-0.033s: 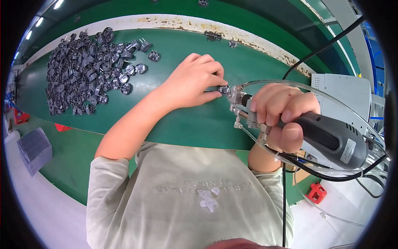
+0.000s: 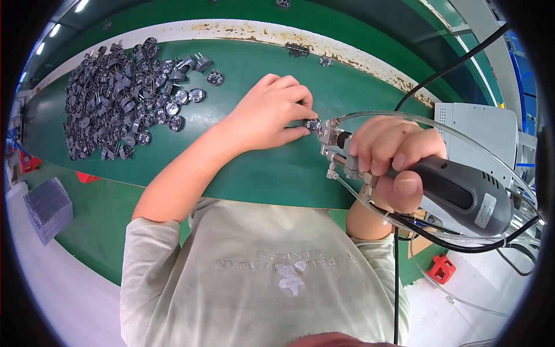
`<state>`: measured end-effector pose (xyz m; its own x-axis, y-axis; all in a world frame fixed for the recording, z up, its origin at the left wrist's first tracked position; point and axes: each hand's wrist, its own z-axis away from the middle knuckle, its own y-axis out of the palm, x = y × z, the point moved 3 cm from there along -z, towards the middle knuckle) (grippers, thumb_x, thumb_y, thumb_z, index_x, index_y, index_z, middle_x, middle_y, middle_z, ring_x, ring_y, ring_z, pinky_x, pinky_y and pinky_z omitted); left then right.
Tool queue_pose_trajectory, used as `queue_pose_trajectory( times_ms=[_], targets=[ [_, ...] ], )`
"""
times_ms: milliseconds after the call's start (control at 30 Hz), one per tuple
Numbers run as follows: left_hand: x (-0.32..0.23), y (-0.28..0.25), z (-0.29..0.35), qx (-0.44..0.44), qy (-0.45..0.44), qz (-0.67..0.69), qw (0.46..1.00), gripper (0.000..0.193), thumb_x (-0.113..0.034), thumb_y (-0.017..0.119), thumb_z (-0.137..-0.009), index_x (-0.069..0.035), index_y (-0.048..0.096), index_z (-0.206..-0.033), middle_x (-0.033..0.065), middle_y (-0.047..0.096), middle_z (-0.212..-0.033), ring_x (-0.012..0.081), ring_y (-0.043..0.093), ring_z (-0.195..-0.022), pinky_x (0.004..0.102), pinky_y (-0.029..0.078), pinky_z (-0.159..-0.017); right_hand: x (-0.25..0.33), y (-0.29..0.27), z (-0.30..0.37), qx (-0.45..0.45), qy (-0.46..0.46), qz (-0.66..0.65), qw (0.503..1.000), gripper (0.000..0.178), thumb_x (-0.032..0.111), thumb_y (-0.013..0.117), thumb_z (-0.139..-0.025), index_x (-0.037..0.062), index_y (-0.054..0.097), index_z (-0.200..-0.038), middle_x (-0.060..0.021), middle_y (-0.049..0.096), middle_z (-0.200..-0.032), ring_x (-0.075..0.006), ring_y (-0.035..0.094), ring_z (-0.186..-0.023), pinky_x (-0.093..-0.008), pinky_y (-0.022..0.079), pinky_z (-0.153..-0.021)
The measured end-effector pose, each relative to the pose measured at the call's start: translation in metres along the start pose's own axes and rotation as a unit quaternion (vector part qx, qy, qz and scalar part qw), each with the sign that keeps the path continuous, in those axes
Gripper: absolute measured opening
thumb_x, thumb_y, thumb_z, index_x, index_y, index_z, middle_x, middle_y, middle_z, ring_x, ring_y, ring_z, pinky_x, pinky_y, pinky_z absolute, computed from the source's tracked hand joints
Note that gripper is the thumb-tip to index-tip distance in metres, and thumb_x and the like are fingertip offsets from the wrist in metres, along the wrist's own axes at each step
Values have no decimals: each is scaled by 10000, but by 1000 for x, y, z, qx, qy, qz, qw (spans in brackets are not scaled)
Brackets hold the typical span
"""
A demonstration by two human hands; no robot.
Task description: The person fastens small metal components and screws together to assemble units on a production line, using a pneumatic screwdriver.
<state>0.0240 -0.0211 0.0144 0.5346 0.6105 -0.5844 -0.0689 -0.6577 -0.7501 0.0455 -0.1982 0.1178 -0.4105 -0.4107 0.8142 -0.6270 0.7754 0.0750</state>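
My left hand (image 2: 278,113) rests over the green tabletop (image 2: 248,176), its thumb and fingertips pinching a small round plug insert (image 2: 313,125), dark with shiny metal parts. In my right hand (image 2: 399,156) is a grey power screwdriver (image 2: 462,188), fingers wrapped round its front end. Its metal nose (image 2: 330,134), fitted with thin tubes, meets the plug insert or sits right beside it; the exact contact is too small to tell. To the left of my left hand spreads a large heap of similar dark plug inserts (image 2: 115,101), many with metal prongs.
A white, rust-stained ledge (image 2: 243,30) runs along the table's far edge, with a loose plug insert (image 2: 325,61) by it. At the right stand a light grey box-shaped machine (image 2: 480,130) and a black cable (image 2: 451,66). A clear hose (image 2: 462,136) arches over my right hand.
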Motion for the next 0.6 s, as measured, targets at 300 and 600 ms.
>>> queue_pose_trajectory(
  times_ms=[300,600],
  targets=[
    [-1,2,4,-11,5,8,1000,263,-174,804,-728,-136,764,-985,-27,611,-987,200,560,-1011,359,412,-857,-3,1,4,24,8,-11,1000,274,289,652,-911,90,465,-878,-46,540,-642,-188,544,-505,-381,525,-534],
    [4,0,2,-2,-10,1,1000,230,-214,796,-754,-139,775,-970,-33,615,-976,182,557,-1031,369,417,-934,-7,7,-3,30,0,2,1000,270,285,648,-910,89,469,-860,-40,533,-640,-189,539,-499,-387,531,-533]
  ],
)
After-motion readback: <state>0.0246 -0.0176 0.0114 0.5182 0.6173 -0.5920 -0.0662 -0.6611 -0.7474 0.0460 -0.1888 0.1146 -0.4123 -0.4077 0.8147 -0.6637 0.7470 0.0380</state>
